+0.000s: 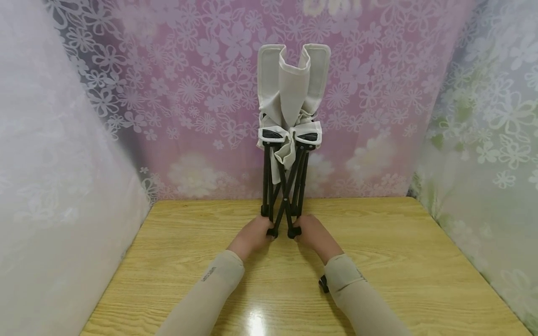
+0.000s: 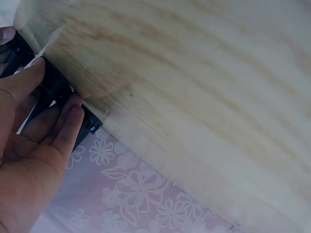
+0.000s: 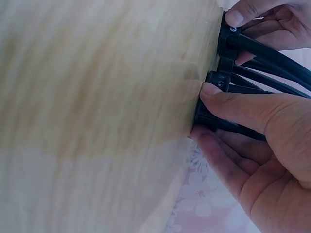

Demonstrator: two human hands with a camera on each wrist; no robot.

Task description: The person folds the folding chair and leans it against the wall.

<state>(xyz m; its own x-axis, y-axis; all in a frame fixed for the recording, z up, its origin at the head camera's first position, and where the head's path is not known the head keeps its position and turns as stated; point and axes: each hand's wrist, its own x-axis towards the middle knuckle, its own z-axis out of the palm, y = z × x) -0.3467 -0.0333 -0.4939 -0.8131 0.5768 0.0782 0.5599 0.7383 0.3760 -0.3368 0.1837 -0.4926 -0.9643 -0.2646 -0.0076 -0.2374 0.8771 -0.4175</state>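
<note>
A folded camping chair [image 1: 293, 86] with off-white fabric and crossed black legs stands upright near the back of the wooden table. My left hand [image 1: 253, 234] grips the black foot at the chair's near left, with thumb and fingers on either side in the left wrist view. On the near right foot [image 3: 208, 114], my right hand [image 3: 272, 131] pinches with the thumb on one face and fingers on the other. The two hands face each other low at the table, a narrow gap between them. Sleeves cover both forearms.
The wooden table [image 1: 193, 261] spreads out around the chair. A pink flowered cloth [image 1: 201, 93] hangs just behind it, with pale sheets on both sides. A small black object [image 1: 323, 283] shows beside the right sleeve's cuff.
</note>
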